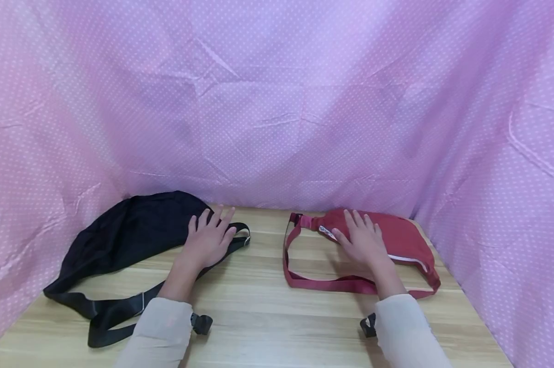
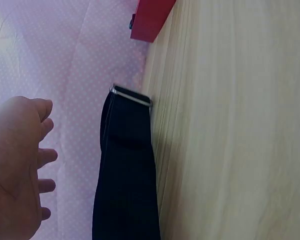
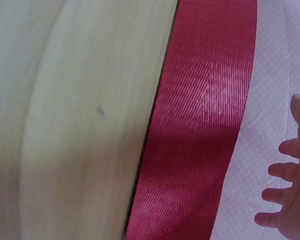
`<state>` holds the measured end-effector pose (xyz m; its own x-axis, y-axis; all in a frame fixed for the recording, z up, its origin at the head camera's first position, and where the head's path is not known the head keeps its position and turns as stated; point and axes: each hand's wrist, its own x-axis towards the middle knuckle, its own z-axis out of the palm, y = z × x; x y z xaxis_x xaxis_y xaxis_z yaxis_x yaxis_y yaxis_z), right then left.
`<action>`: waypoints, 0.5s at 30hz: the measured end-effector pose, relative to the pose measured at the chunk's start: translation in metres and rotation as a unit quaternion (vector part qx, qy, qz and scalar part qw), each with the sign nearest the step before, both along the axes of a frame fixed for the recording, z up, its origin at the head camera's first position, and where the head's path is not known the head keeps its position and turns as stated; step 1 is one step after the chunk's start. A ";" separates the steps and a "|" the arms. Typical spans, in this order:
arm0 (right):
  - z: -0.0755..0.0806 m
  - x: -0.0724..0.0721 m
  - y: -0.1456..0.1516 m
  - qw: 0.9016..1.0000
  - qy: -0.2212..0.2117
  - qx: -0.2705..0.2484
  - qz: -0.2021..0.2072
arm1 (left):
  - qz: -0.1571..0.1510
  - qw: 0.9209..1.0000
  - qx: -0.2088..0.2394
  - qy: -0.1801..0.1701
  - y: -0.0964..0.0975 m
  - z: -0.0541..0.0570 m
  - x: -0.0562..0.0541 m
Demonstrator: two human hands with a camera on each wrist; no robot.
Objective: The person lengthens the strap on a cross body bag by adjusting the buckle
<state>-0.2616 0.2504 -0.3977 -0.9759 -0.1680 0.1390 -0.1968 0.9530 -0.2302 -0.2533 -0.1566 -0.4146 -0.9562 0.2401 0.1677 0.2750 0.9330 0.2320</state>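
A black waist bag (image 1: pixel 139 230) lies on the left of the table, its strap (image 2: pixel 127 170) looped toward the front and right. My left hand (image 1: pixel 209 244), fingers spread, is over the right end of this bag and overlaps its strap in the head view. On the right lies a red waist bag (image 1: pixel 401 235) with a pale zip, its red strap (image 3: pixel 195 125) forming a loop in front. My right hand (image 1: pixel 363 243) is over the left part of the red bag with fingers spread. Neither hand grips anything.
A wood-grain table (image 1: pixel 258 317) carries both bags. Pink dotted cloth (image 1: pixel 277 102) hangs behind it and along both sides. Dark wrist-camera mounts (image 1: pixel 201 324) show at the inner sides of both pale sleeves (image 1: pixel 159 327).
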 end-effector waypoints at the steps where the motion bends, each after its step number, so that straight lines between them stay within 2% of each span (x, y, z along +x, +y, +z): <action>1: 0.000 0.000 0.002 1.000 -0.002 -0.002 0.001 | -0.002 1.000 0.005 0.000 0.002 0.000 0.000; 9: -0.001 0.005 0.018 0.999 -0.018 -0.042 0.008 | -0.043 0.998 0.031 0.019 0.030 -0.006 -0.002; 15: 0.000 0.009 0.028 0.999 -0.002 -0.040 0.028 | -0.087 0.996 0.028 0.017 0.060 -0.013 -0.004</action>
<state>-0.2531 0.2781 -0.3972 -0.9660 -0.2100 0.1510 -0.2476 0.9192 -0.3060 -0.2576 -0.0970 -0.4279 -0.8941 0.3916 0.2173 0.4407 0.8559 0.2707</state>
